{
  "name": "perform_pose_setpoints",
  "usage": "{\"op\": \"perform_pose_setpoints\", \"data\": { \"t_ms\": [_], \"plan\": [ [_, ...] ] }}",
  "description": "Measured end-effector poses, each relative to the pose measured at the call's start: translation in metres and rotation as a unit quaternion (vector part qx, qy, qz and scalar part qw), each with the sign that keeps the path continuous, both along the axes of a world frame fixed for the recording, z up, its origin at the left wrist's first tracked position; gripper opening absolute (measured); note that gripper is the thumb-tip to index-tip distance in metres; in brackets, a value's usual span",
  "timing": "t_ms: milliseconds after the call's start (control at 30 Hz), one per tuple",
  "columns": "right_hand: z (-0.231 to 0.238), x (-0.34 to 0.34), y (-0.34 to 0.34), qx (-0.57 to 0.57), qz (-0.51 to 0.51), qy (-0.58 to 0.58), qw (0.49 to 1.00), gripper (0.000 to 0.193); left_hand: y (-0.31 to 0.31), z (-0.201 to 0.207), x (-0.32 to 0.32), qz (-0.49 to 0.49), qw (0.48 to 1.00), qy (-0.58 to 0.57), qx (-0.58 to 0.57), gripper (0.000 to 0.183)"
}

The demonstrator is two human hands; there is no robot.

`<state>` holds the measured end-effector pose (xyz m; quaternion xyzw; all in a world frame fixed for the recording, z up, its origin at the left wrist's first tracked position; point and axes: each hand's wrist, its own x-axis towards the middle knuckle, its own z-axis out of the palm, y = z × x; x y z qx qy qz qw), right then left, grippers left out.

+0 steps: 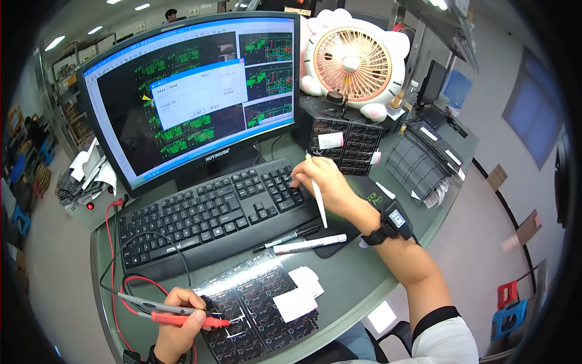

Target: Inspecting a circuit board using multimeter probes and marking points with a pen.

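My left hand [182, 321] is closed round two test probes, a red probe [185, 319] and a grey probe [160, 306]. Their tips point at a black circuit board panel [254, 340] lying on the green table, where I cannot tell whether they touch. White paper labels [295, 303] lie on the panel's right part. Over the number keys at the right end of the black keyboard [212, 212], my right hand [324, 182] has bent fingers and a slim white pen-like stick [318, 203] tucked in it. A watch-like device [393, 223] is strapped to the right wrist.
Behind the keyboard stands a monitor [194, 91] with a dialog window over a board layout. A pink and white fan [351, 64], upright board panels [348, 142] and a rack of boards [421, 161] are at the right. Markers [309, 244] lie before the keyboard; red cable [114, 242] runs left.
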<state>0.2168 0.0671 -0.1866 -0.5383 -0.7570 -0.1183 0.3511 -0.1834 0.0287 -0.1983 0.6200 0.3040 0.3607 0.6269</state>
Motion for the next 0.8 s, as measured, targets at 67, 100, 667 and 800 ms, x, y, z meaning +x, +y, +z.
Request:
{"op": "perform_pose_setpoints", "data": {
  "t_ms": [67, 100, 667, 800],
  "plan": [
    [0.003, -0.004, 0.001, -0.035, -0.007, -0.010, 0.999, 0.005, 0.000, 0.003, 0.000, -0.002, 1.000, 0.000, 0.000, 0.020],
    [0.003, -0.004, 0.004, -0.039, -0.016, -0.023, 0.999, 0.005, 0.000, 0.005, 0.000, -0.010, 1.000, -0.006, -0.012, 0.019],
    [0.009, -0.006, 0.035, -0.029, -0.125, -0.036, 0.991, 0.014, 0.000, 0.002, 0.001, -0.024, 0.999, -0.008, -0.029, 0.018],
    [0.007, -0.009, 0.024, -0.019, -0.126, -0.059, 0.990, 0.013, 0.000, 0.004, 0.001, -0.013, 0.999, -0.017, -0.025, 0.018]
  ]
}}
